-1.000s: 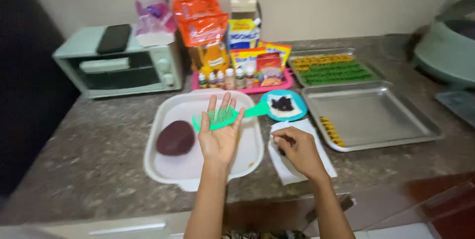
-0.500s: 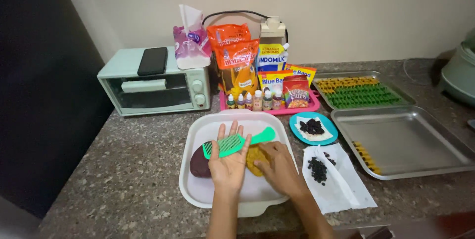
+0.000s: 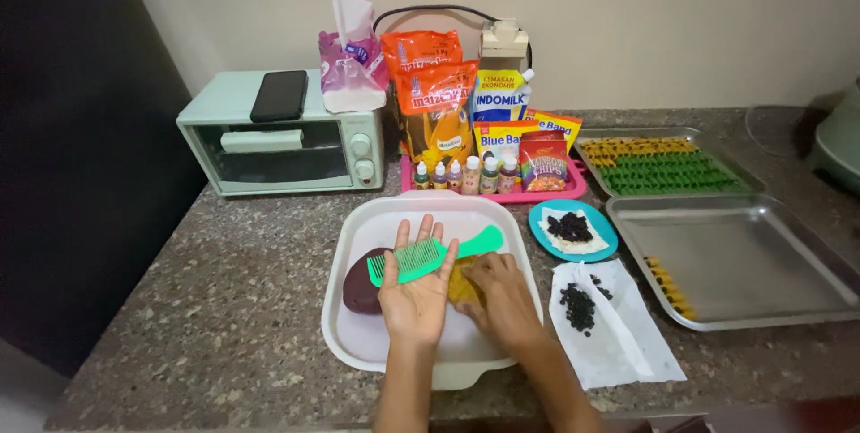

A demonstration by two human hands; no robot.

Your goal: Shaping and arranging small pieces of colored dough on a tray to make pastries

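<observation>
My left hand (image 3: 417,294) lies palm up over the white tray (image 3: 376,222), and a green comb (image 3: 434,256) rests flat across its fingers. My right hand (image 3: 500,294) presses down on a yellow lump of dough (image 3: 462,279) in the tray, just right of the left hand. A dark maroon ball of dough (image 3: 360,282) sits in the tray at the left, partly hidden by my left hand.
Right of the tray lie a white paper with dark chips (image 3: 580,306), a blue plate of dark chips (image 3: 570,227) and a metal tray (image 3: 735,258). Behind stand a mint toaster oven (image 3: 282,142) with a phone on top, a pink tray of small bottles and packets (image 3: 497,169), and a tray of green and yellow pieces (image 3: 663,164).
My right hand moved left from the white paper into the tray and onto the yellow dough. My left hand stayed palm up with the comb. The view has shifted.
</observation>
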